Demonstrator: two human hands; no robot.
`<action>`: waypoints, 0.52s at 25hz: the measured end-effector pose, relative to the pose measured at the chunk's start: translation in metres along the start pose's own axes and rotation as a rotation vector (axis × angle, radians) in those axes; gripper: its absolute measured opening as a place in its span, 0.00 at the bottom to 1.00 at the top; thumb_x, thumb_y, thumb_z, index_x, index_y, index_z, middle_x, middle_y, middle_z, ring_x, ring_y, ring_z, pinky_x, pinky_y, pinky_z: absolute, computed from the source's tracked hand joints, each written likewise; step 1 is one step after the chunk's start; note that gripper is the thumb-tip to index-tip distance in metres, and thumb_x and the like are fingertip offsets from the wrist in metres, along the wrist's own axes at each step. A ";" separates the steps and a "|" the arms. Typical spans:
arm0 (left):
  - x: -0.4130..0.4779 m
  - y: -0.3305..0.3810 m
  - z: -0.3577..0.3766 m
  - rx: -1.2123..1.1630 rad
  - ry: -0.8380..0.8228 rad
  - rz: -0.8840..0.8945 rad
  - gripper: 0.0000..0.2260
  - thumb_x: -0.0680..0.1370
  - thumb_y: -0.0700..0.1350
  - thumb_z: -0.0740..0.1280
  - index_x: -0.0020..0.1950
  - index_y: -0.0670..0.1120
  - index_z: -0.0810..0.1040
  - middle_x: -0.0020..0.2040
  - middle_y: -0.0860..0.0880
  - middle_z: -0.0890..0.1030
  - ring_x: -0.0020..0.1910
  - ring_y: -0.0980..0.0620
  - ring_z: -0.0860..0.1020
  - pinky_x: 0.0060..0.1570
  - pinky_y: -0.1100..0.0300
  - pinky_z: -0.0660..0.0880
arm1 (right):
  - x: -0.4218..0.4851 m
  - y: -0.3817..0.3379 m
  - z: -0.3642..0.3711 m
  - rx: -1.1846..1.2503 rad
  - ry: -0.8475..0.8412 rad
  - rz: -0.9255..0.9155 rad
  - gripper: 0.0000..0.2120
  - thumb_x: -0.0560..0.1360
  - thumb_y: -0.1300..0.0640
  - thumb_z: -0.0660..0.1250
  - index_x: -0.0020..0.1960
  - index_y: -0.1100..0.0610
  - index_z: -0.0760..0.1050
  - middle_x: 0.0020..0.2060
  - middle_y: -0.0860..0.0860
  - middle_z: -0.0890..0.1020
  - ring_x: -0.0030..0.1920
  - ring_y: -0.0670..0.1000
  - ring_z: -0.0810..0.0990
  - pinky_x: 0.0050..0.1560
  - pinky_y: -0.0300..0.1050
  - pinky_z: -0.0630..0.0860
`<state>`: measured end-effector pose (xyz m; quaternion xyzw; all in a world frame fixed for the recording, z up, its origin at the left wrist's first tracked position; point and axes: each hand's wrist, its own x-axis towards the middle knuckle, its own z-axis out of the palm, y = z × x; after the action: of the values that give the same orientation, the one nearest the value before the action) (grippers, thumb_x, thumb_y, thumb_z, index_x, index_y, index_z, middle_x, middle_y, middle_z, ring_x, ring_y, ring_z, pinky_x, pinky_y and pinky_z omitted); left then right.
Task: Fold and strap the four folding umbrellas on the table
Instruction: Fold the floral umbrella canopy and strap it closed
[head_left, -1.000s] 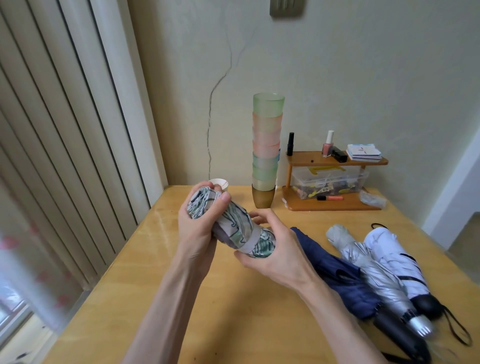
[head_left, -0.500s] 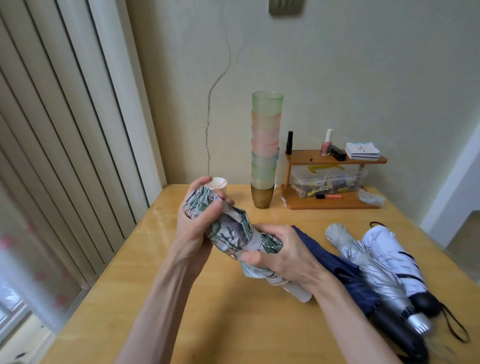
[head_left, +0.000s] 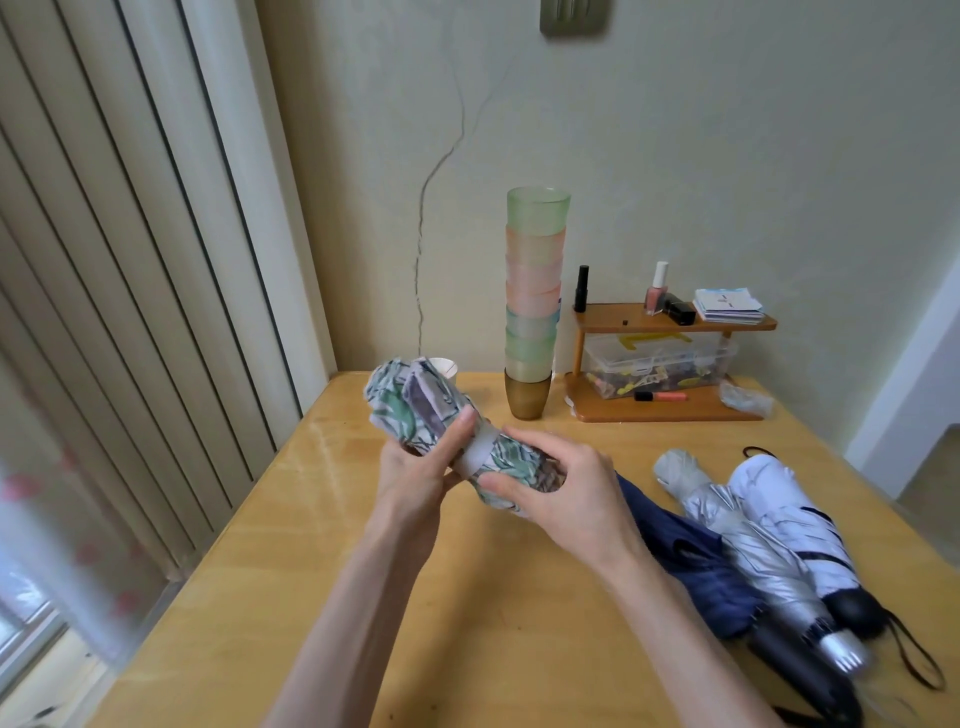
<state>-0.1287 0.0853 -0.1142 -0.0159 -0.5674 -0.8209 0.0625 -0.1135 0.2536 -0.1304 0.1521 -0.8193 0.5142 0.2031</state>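
One wide-angle camera is sitting on the person's head and is looking forward and down across the table (head_left: 493, 623). The forearms (head_left: 363, 597) are showing at the lower edge, so the left hand (head_left: 415, 467) and the right hand (head_left: 576, 499), holding the patterned umbrella (head_left: 415, 405), are appearing very near at the centre. The wall (head_left: 727, 156) is filling the upper frame, the blinds (head_left: 130, 260) the left side.

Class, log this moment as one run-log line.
held: floral umbrella | left hand: grips | right hand: grips | strap: wrapped
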 end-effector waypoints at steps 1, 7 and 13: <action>0.002 -0.001 -0.001 -0.009 0.076 0.007 0.23 0.70 0.50 0.79 0.61 0.43 0.83 0.56 0.43 0.88 0.55 0.43 0.87 0.50 0.48 0.84 | 0.000 0.005 0.005 -0.093 0.105 -0.098 0.21 0.69 0.49 0.84 0.60 0.53 0.87 0.56 0.42 0.87 0.55 0.39 0.84 0.57 0.40 0.80; 0.004 -0.003 -0.004 -0.076 0.385 -0.062 0.15 0.70 0.47 0.83 0.52 0.43 0.85 0.51 0.43 0.89 0.48 0.47 0.88 0.49 0.50 0.84 | -0.019 0.011 0.035 -0.332 0.240 -0.518 0.07 0.77 0.50 0.78 0.46 0.53 0.85 0.42 0.45 0.83 0.43 0.46 0.79 0.42 0.48 0.80; 0.000 0.002 -0.002 -0.035 0.289 -0.061 0.12 0.73 0.49 0.81 0.52 0.47 0.85 0.46 0.50 0.89 0.45 0.53 0.88 0.40 0.57 0.84 | -0.013 0.004 0.025 -0.593 -0.103 -0.027 0.41 0.74 0.39 0.75 0.81 0.38 0.58 0.72 0.43 0.72 0.66 0.53 0.78 0.57 0.53 0.79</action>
<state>-0.1283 0.0832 -0.1129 0.1186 -0.5385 -0.8258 0.1183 -0.1085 0.2333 -0.1489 0.1227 -0.9409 0.2413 0.2036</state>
